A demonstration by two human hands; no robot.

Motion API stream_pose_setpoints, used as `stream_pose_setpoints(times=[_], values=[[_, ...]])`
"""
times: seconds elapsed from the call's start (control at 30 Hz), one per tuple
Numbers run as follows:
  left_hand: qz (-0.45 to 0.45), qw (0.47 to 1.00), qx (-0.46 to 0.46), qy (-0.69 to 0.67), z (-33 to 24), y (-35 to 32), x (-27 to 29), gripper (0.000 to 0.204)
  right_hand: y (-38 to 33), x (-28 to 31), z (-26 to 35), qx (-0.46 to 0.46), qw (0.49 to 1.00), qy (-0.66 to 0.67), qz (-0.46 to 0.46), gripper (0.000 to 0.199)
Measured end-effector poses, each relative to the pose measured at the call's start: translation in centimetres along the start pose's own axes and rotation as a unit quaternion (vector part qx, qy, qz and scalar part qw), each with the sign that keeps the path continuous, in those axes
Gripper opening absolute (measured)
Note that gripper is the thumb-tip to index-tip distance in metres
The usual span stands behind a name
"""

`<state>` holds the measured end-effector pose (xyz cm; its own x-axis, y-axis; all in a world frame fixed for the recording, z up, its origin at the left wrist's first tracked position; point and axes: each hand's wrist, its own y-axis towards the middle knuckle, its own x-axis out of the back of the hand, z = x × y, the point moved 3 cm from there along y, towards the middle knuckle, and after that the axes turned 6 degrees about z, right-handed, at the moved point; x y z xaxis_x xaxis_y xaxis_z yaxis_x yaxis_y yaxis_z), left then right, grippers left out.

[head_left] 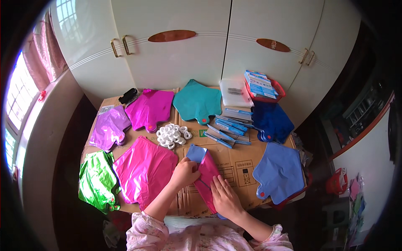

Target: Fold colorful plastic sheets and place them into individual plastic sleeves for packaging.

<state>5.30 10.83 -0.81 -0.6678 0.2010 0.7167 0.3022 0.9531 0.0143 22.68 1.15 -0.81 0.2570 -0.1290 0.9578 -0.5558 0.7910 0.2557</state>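
A pink foil balloon [204, 169], folded into a long strip, lies at the near middle of the cardboard. Blue foil [195, 153] shows at its far end, and a little blue shows at its near end. My left hand [185, 172] is closed in a pinch on the strip's left edge, near the blue part. Flat on the strip's right side rests my right hand [226, 195], fingers stretched out. A pile of white plastic rings [171, 135] sits just beyond the strip. Left of my left hand spreads a stack of flat pink foil balloons [144, 169].
Other flat foil stacks surround the work: green [97, 178], lilac [109, 127], magenta [150, 106], teal [197, 101], dark blue [272, 121] and light blue [279, 171]. Blue-edged packets [230, 127] lie beyond the strip. A red basket [274, 94] stands at the back right, before white cabinets [176, 62].
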Motion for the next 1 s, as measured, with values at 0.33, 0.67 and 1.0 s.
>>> stream_pose_setpoints(times=[0.33,0.67,1.0], values=[[0.013,1.0,-0.02,0.001,-0.25,-0.05,0.41,0.015,0.02,0.44,0.34,0.046,0.998,-0.02,0.032,0.037],[0.022,0.999,-0.027,0.013,-0.01,0.07,0.35,0.016,0.09,0.02,0.54,0.055,0.998,-0.019,0.031,0.036],[0.02,0.999,-0.03,0.011,0.08,-0.03,0.29,0.015,-0.02,-0.02,0.28,0.054,0.998,0.018,0.015,0.037]])
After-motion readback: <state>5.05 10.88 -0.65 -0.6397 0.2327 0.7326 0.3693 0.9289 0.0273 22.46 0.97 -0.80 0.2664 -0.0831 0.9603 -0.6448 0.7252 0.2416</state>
